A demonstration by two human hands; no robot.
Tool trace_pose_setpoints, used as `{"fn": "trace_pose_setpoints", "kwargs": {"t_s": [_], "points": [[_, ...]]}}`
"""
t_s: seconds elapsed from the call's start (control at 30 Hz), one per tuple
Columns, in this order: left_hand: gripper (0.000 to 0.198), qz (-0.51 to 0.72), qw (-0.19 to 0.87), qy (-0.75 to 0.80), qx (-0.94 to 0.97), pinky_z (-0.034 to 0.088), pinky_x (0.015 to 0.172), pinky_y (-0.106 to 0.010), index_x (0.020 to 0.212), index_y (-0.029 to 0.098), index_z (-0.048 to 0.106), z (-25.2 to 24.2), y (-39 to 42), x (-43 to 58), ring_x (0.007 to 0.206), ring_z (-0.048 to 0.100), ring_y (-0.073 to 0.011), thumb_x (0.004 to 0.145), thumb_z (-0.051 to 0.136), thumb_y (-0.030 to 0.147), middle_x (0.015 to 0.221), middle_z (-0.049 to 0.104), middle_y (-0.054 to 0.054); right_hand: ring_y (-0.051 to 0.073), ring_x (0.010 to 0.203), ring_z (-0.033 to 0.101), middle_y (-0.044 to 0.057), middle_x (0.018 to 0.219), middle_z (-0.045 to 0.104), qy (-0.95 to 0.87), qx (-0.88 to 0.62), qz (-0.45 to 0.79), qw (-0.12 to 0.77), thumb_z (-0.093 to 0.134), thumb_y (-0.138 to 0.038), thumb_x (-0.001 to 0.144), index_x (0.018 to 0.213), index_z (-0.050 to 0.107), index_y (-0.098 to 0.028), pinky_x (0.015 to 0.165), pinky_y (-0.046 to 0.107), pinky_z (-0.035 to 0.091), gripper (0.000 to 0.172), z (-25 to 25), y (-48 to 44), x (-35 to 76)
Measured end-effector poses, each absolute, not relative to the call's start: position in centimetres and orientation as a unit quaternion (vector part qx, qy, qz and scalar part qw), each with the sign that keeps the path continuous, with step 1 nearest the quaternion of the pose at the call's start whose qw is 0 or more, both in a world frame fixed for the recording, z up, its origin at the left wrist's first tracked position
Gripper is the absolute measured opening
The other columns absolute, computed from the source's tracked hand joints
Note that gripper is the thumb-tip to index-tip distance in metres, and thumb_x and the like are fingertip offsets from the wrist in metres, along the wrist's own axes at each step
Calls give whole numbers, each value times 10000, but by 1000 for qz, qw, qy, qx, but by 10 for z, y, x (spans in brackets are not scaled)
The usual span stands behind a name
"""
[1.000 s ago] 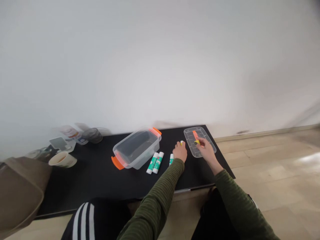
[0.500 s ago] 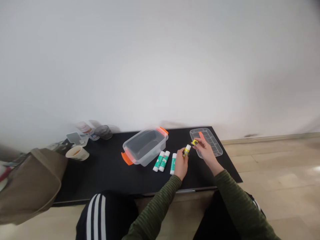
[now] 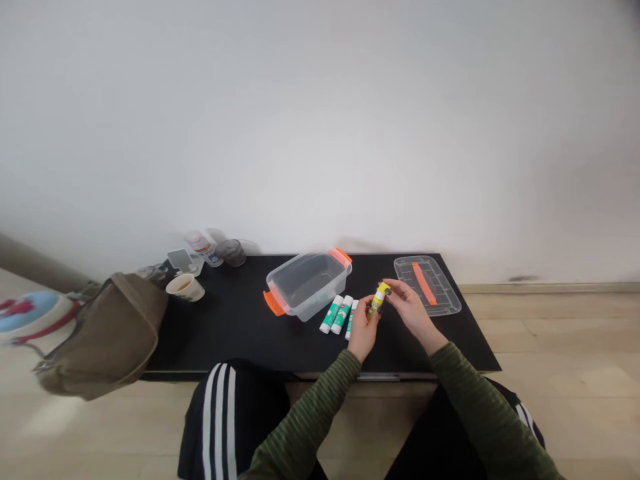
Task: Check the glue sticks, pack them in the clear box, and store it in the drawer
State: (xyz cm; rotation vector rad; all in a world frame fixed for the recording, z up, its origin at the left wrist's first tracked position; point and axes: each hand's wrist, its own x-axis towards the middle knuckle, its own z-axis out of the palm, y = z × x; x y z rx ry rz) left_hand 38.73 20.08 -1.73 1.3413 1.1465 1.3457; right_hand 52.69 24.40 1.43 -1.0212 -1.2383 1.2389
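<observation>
My left hand (image 3: 363,328) is wrapped round the lower body of a yellow glue stick (image 3: 376,303), held tilted above the black table. At its top, my right hand (image 3: 411,310) pinches the yellow cap (image 3: 383,288), which now meets the white upper end of the stick. Whether the cap is fully seated I cannot tell. Two green and white glue sticks (image 3: 337,315) lie side by side left of my left hand. A third green glue stick (image 3: 352,320) lies close by, partly hidden behind that hand.
A clear box (image 3: 310,283) with orange latches stands left of centre. Its clear lid (image 3: 445,288) with an orange handle lies at the right. Toward the left are a paper cup (image 3: 185,288), a bottle (image 3: 204,250), a dark glass (image 3: 231,253) and a brown bag (image 3: 113,333).
My right hand has brought the yellow cap from beside the glue stick onto its white end. The whole view has shifted, so the table and its things appear farther right.
</observation>
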Motion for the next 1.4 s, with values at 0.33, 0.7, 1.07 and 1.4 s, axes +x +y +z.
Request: {"fn": "trace_pose_setpoints", "kwargs": {"t_s": [0.33,0.7,1.07,1.4], "points": [[304,503,409,492,580,537,756,-307,1148,173,590,-8,202,363,824,621,-144,845,579,151,1011,664,-65,220,987,670,50,1020,717,-572,-430,489,498,719,-455,742,1008,666,-241,941,412,515,345,24,239,521],[245,447,325,518,653,500,784,-311,1047,195,625,-2,194,339,855,599,-164,810,586,146,958,649,-36,233,902,704,58,946,751,-558,-456,508,472,773,-459,678,921,715,-213,895,431,541,351,18,234,510],[255,426,227,532,696,491,884,-369,1090,208,610,-13,189,338,956,596,-212,845,551,170,980,630,-65,241,846,700,86,965,739,-496,-527,470,505,728,-497,716,979,695,-198,751,400,585,400,-8,219,486],[286,424,288,554,657,494,926,-392,1127,183,563,-25,189,343,1032,606,-215,841,562,183,1088,624,-89,238,884,708,62,969,711,-532,-514,495,456,684,-418,744,1185,559,-247,764,395,585,489,-23,218,478]]}}
